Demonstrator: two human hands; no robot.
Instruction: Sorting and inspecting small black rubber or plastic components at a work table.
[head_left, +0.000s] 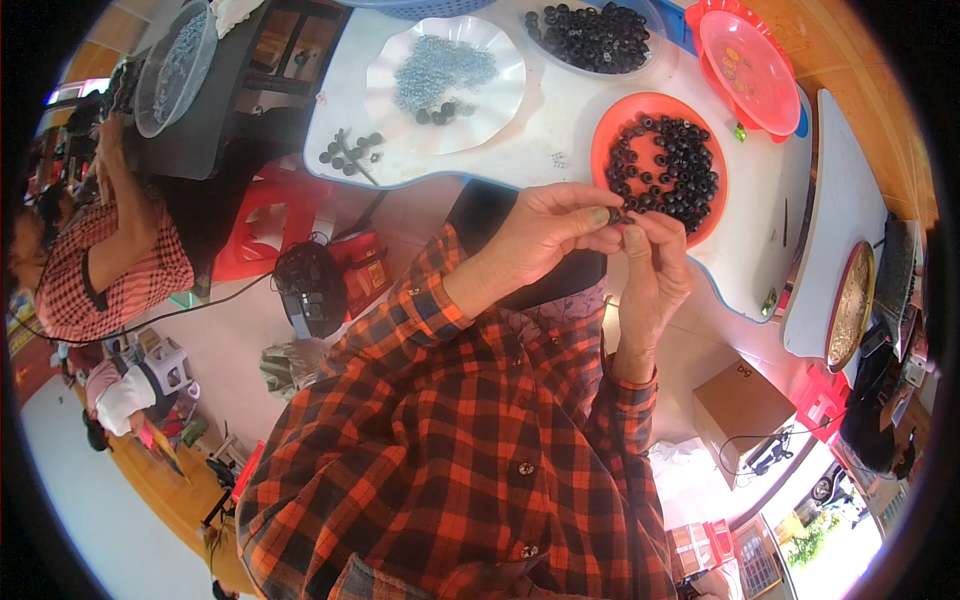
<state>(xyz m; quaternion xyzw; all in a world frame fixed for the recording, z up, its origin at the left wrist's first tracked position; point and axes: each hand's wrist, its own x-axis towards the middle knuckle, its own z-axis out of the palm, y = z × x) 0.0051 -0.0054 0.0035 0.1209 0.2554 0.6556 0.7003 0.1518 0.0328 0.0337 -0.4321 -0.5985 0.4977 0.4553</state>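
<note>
My left hand (560,225) and my right hand (655,265) meet in front of the orange plate (601,150). Their fingertips pinch a small black cap-like piece (618,216) between them; fingers cover part of it, so its exact shape is unclear. Many similar black round pieces (690,170) lie on the orange plate just beyond my hands. To the left, a white fluted plate (380,90) bears a heap of small clear pieces (440,70) with a few black ones at its near edge.
Loose black pieces (372,140) and a thin dark stick (355,160) lie near the table's left edge. A clear bowl (655,60) of black pieces and a red basin (750,70) stand at the back. A co-worker (110,250) sits left; a cardboard box (740,410) stands right.
</note>
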